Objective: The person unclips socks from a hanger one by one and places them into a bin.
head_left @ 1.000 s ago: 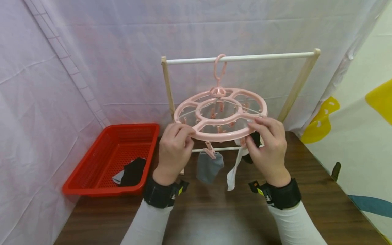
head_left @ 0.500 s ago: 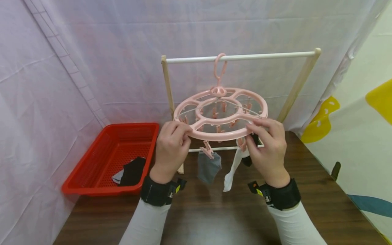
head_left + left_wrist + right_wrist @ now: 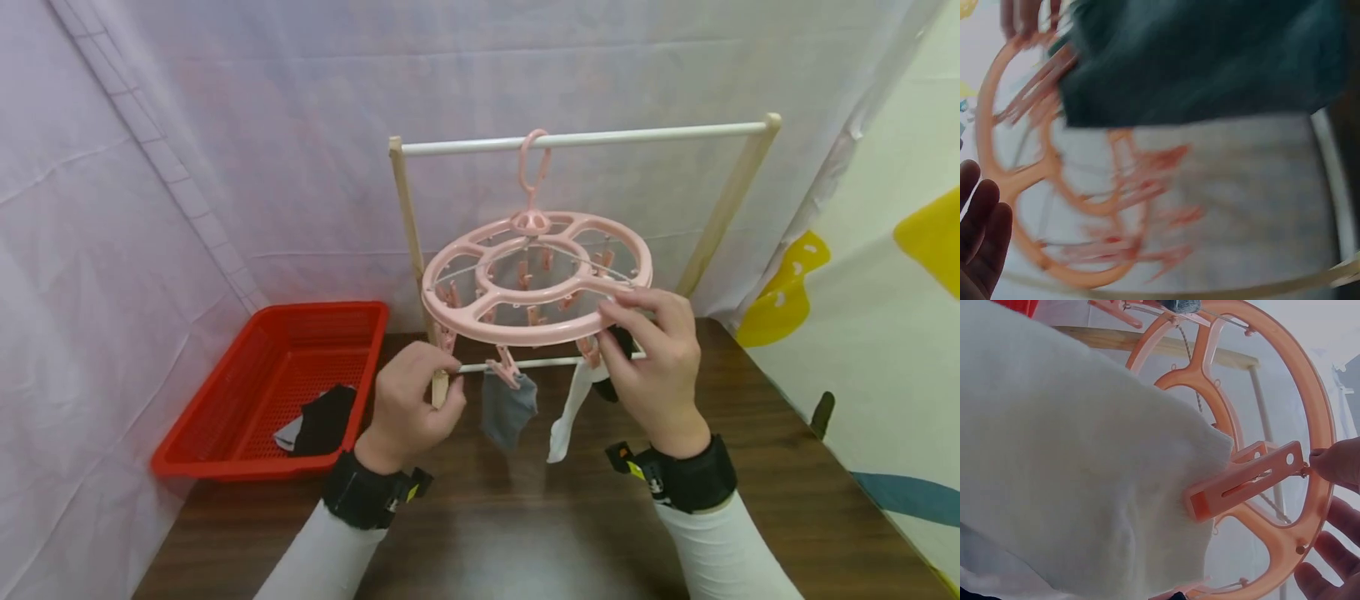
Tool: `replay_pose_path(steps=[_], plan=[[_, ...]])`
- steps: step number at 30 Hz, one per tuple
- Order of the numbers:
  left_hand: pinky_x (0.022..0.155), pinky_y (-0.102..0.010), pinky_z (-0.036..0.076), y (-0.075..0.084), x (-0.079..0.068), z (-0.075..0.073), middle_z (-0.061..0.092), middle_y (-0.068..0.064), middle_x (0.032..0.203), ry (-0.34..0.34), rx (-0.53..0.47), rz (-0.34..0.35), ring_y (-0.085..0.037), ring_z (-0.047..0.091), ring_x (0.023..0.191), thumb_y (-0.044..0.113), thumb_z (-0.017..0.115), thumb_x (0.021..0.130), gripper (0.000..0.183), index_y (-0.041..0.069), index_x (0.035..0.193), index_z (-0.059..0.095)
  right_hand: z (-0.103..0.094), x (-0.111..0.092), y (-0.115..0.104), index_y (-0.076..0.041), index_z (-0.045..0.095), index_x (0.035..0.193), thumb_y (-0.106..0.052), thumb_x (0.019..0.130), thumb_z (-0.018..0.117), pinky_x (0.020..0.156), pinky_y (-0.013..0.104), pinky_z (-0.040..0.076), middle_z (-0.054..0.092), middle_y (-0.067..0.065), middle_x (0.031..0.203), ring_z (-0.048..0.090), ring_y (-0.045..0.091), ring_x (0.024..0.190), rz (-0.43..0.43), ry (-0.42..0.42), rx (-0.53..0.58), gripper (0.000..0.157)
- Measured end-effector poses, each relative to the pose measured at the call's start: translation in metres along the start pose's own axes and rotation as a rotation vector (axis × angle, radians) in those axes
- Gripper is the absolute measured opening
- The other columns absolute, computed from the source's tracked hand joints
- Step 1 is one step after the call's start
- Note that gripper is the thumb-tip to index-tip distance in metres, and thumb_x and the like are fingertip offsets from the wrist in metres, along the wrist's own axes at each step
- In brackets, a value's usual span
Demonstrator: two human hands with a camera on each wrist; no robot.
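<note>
A pink round clip hanger [image 3: 517, 335] hangs by its hook from a white rod [image 3: 645, 136]. My right hand [image 3: 656, 367] pinches its near right rim, thumb below and fingers above. In the right wrist view, a clothespin [image 3: 1247, 481] beside that thumb grips a white sock [image 3: 1097, 456]. My left hand [image 3: 411, 406] is below the hanger's left rim, apart from it, fingers loosely bent and holding nothing. A grey sock [image 3: 508, 410] hangs from a clip to its right and looms large in the left wrist view. A black sock [image 3: 606, 390] is partly hidden behind my right hand.
A red basket [image 3: 247, 468] stands at the left with a black cloth [image 3: 327, 421] and a grey one in it. The rod is part of a wooden-legged rack [image 3: 727, 204] on the brown table [image 3: 517, 517]. White sheeting [image 3: 300, 125] closes the back and left.
My left hand has let go of the hanger's left rim and moved down and left. The right hand keeps its pinch on the rim. The hanging socks have swung slightly left.
</note>
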State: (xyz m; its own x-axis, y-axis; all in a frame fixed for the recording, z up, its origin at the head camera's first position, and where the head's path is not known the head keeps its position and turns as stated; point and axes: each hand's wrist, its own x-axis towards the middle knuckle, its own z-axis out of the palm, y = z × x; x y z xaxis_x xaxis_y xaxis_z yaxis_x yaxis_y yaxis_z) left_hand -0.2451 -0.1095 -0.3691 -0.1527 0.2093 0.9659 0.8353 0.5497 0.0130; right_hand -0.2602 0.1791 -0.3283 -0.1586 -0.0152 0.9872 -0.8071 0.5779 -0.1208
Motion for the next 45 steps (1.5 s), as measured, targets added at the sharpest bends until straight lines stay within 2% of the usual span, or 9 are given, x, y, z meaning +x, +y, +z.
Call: replay_pose_path(steps=[4, 8, 12, 16, 22, 26, 30, 38, 45], plan=[[0.068, -0.036, 0.052, -0.003, -0.024, 0.013, 0.065, -0.002, 0.082, -0.089, -0.053, -0.103, -0.018, 0.060, 0.076, 0.011, 0.068, 0.072, 0.019, 0.009, 0.091, 0.065, 0.001, -0.001, 0.000, -0.004, 0.078, 0.095, -0.011, 0.077, 0.075, 0.091, 0.043, 0.041, 0.068, 0.019, 0.102, 0.057, 0.040, 0.101, 0.002, 0.003, 0.000, 0.019], [0.071, -0.037, 0.054, -0.006, -0.041, 0.025, 0.065, -0.003, 0.088, -0.128, -0.097, -0.291, -0.018, 0.062, 0.081, 0.012, 0.069, 0.075, 0.036, 0.005, 0.108, 0.058, 0.001, -0.001, -0.001, -0.004, 0.078, 0.095, -0.011, 0.078, 0.075, 0.091, 0.043, 0.040, 0.068, 0.019, 0.102, 0.056, 0.040, 0.101, 0.002, -0.003, -0.005, 0.019], [0.080, -0.039, 0.054, -0.007, -0.051, 0.037, 0.064, -0.008, 0.102, -0.139, -0.172, -0.496, -0.019, 0.064, 0.092, 0.009, 0.071, 0.076, 0.054, 0.003, 0.124, 0.048, 0.003, -0.001, -0.002, -0.005, 0.078, 0.096, -0.012, 0.078, 0.075, 0.090, 0.045, 0.040, 0.067, 0.019, 0.102, 0.056, 0.040, 0.101, -0.009, -0.020, -0.013, 0.019], [0.090, -0.045, 0.052, -0.007, -0.058, 0.045, 0.062, -0.013, 0.121, -0.182, -0.277, -0.618, -0.023, 0.060, 0.110, 0.005, 0.072, 0.074, 0.066, 0.003, 0.134, 0.043, 0.004, -0.001, -0.003, -0.005, 0.078, 0.096, -0.012, 0.078, 0.074, 0.089, 0.045, 0.040, 0.067, 0.019, 0.102, 0.056, 0.040, 0.100, -0.017, -0.026, -0.019, 0.019], [0.094, -0.053, 0.049, -0.006, -0.064, 0.055, 0.060, -0.020, 0.127, -0.265, -0.462, -0.688, -0.031, 0.059, 0.113, -0.002, 0.071, 0.079, 0.068, 0.001, 0.139, 0.040, 0.004, -0.001, -0.004, -0.006, 0.078, 0.096, -0.013, 0.078, 0.074, 0.090, 0.046, 0.040, 0.068, 0.018, 0.102, 0.056, 0.041, 0.101, -0.010, -0.021, -0.026, 0.019], [0.090, -0.059, 0.048, 0.007, -0.050, 0.047, 0.063, -0.023, 0.118, -0.297, -0.567, -0.738, -0.031, 0.061, 0.107, -0.002, 0.070, 0.081, 0.056, -0.001, 0.132, 0.046, 0.004, -0.001, -0.004, -0.006, 0.078, 0.096, -0.013, 0.078, 0.074, 0.090, 0.046, 0.040, 0.068, 0.018, 0.102, 0.055, 0.041, 0.101, -0.005, -0.023, -0.031, 0.019], [0.090, -0.051, 0.051, 0.017, -0.041, 0.041, 0.066, -0.018, 0.114, -0.332, -0.628, -0.797, -0.023, 0.062, 0.104, 0.001, 0.070, 0.084, 0.043, 0.001, 0.124, 0.054, 0.005, -0.002, -0.004, -0.006, 0.078, 0.095, -0.014, 0.079, 0.074, 0.089, 0.046, 0.040, 0.068, 0.018, 0.103, 0.055, 0.040, 0.101, -0.003, -0.025, -0.033, 0.019], [0.074, -0.028, 0.052, 0.025, -0.043, 0.047, 0.069, -0.011, 0.089, -0.325, -0.642, -0.876, -0.010, 0.063, 0.082, 0.002, 0.071, 0.083, 0.015, 0.001, 0.097, 0.064, 0.004, 0.000, -0.006, -0.006, 0.078, 0.094, -0.014, 0.078, 0.073, 0.088, 0.046, 0.040, 0.068, 0.018, 0.102, 0.055, 0.040, 0.100, -0.002, -0.026, -0.040, 0.018], [0.069, -0.027, 0.053, 0.020, -0.054, 0.055, 0.070, -0.011, 0.087, -0.375, -0.587, -0.883, -0.008, 0.062, 0.077, -0.001, 0.070, 0.082, 0.013, 0.000, 0.095, 0.066, 0.004, 0.000, -0.005, -0.006, 0.078, 0.094, -0.012, 0.077, 0.073, 0.087, 0.048, 0.040, 0.068, 0.018, 0.102, 0.055, 0.041, 0.100, -0.017, -0.044, -0.044, 0.018]])
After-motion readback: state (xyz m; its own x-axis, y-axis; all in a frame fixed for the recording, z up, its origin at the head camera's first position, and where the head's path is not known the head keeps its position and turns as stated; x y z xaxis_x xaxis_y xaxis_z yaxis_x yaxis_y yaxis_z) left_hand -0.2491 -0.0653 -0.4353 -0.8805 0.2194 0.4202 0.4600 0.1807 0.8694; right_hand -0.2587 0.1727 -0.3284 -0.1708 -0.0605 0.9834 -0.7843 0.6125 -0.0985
